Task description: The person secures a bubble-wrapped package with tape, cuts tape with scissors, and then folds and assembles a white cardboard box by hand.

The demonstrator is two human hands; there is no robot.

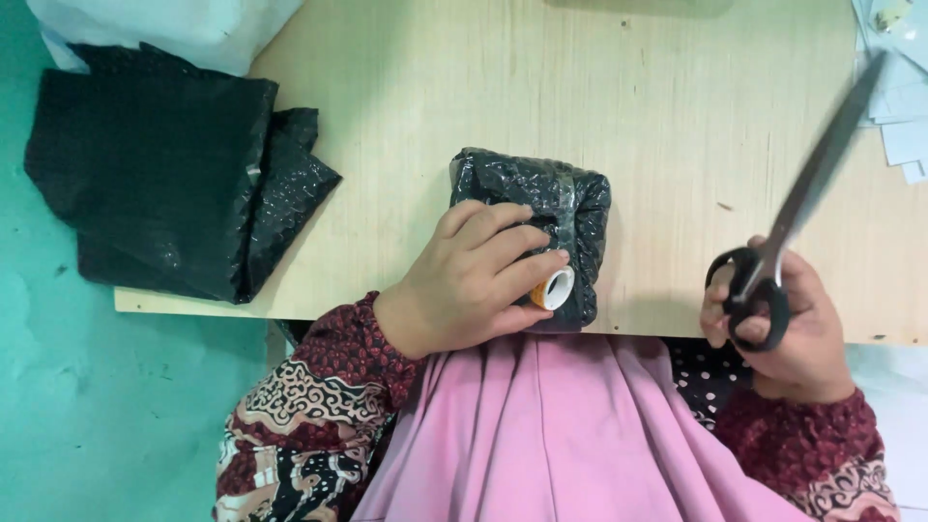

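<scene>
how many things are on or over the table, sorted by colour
Black: 3 – wrapped parcel, pile of bubble wrap, scissors in the right hand
Orange and white: 1 – tape roll under the left hand
White: 2 – bag, paper slips
Total: 6

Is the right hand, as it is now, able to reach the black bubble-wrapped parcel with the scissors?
Probably yes. The right hand holds black-handled scissors beside the black bubble-wrapped parcel, with only bare wooden table between them. The left hand covers just the near side.
</scene>
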